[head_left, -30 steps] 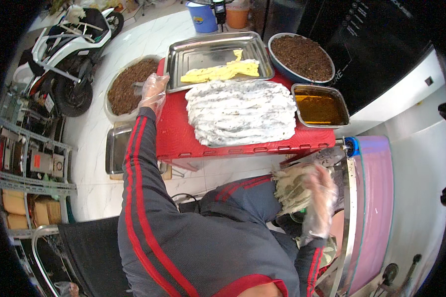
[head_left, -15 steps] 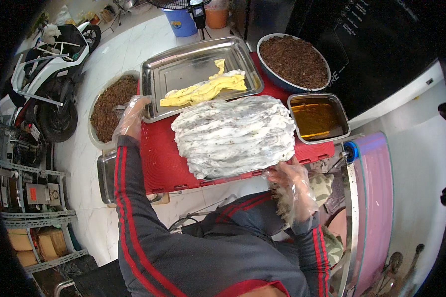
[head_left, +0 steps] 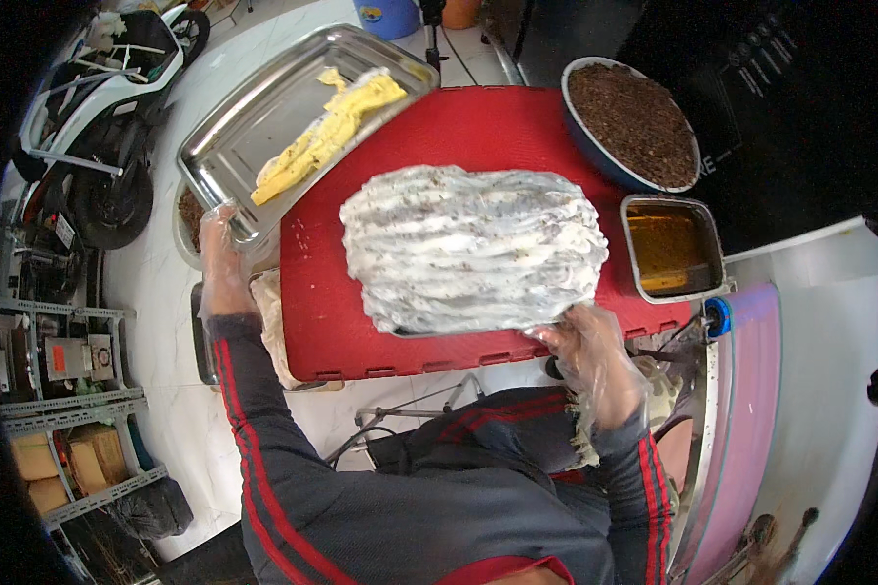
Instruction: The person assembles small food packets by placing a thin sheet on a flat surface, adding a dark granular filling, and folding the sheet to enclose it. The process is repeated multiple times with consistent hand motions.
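Note:
My left hand (head_left: 222, 258), in a clear plastic glove, grips the near left corner of a shallow metal tray (head_left: 215, 154). A crumpled yellow, cloth-like strip (head_left: 337, 132) lies in this tray, which sits at a slant over the far left part of the red table (head_left: 361, 356). Mid-table is a thick stack of long white, glossy strips (head_left: 473, 249) with dark specks; a thin dark edge shows under its front. My right hand (head_left: 595, 366), gloved too, has its fingers curled at the stack's near right corner, and what lies beneath them is partly hidden.
A bowl of brown crumbly matter (head_left: 634, 127) stands far right, with a metal pan of amber liquid (head_left: 675, 249) nearer. Another container of brown matter (head_left: 187, 219) is partly under the tray. A motorcycle (head_left: 107, 146) and metal shelves (head_left: 68, 400) are leftward; a dark appliance is behind right.
My left hand has taken hold of the tray and shifted it left, turning it away from the stack. My right hand stays at the stack's corner. The whole view has shifted a little.

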`<state>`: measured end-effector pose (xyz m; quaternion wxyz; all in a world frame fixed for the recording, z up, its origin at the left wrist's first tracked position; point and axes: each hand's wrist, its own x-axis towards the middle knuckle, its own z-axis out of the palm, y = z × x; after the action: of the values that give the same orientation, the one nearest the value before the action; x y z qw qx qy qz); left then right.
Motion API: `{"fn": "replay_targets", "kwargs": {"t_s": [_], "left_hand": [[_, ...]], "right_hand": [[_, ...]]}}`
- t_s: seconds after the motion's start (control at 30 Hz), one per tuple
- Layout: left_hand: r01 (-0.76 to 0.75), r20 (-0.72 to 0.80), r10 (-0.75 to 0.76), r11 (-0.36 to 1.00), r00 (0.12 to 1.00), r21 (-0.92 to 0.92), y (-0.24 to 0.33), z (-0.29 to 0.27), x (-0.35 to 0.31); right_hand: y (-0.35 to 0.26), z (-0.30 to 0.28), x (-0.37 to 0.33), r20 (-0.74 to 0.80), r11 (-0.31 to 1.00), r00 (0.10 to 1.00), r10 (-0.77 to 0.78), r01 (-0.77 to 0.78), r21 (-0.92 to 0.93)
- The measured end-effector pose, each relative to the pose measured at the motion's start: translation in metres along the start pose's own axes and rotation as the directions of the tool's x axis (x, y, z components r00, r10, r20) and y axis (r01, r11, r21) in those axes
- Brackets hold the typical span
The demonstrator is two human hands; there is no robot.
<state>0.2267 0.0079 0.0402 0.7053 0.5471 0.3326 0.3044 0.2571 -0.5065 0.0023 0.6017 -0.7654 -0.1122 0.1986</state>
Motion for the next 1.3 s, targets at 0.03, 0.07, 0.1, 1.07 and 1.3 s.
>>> {"fn": "replay_targets", "kwargs": {"t_s": [0.03,0.07,0.1,1.07,1.3], "left_hand": [[-0.062,0.009,0.063,0.998,0.998,-0.013,-0.006,-0.004,-0.006],[-0.145,-0.021,0.145,0.989,0.989,0.009,-0.015,-0.006,-0.01],[-0.121,-0.061,0.119,0.992,0.991,-0.04,-0.021,-0.009,-0.015],[-0.286,-0.115,0.293,0.955,0.949,0.076,0.0,-0.025,-0.173],[0.03,0.185,-0.043,0.997,0.982,0.071,-0.006,0.003,-0.236]], "right_hand": [[0.001,0.002,0.007,0.002,0.961,0.998,-0.058,0.056,-0.269],[0.0,0.005,0.016,0.059,0.805,0.98,-0.188,0.189,-0.563],[-0.005,0.007,0.023,0.069,0.791,0.99,-0.124,0.141,-0.595],[-0.066,0.041,0.042,0.215,0.744,0.976,-0.027,-0.124,0.656],[-0.037,0.024,-0.082,0.151,0.564,0.921,0.36,-0.344,0.75]]}}
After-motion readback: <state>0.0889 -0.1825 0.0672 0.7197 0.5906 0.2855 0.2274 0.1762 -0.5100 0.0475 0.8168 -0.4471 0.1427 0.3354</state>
